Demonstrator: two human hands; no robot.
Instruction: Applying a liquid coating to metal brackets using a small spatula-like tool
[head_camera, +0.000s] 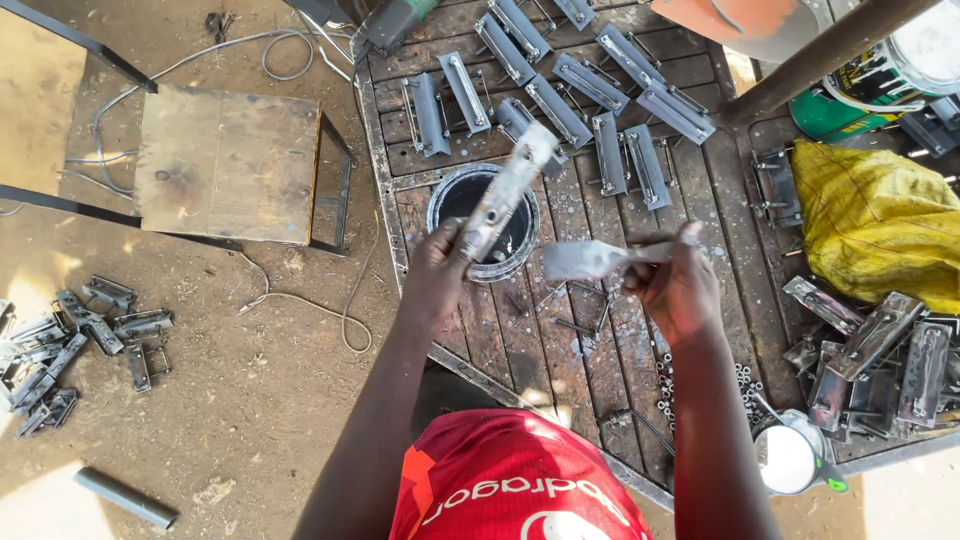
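Observation:
My left hand (437, 268) grips a long metal door bolt (508, 187), partly coated in grey paint, and holds it tilted over an open round paint tin (447, 196) on the wooden work platform (520, 330). My right hand (675, 285) holds a paintbrush (592, 259) loaded with grey paint, its bristles pointing left toward the bolt. The brush tip is a short way below the bolt and does not touch it.
Several grey-painted bolts (560, 95) lie in rows at the platform's far side. Bare metal bolts (880, 365) pile at the right next to a yellow sack (880, 215). More bolts (70, 345) lie on the dirt at left, near a small metal-framed table (225, 165). A white cup (785, 458) stands near me.

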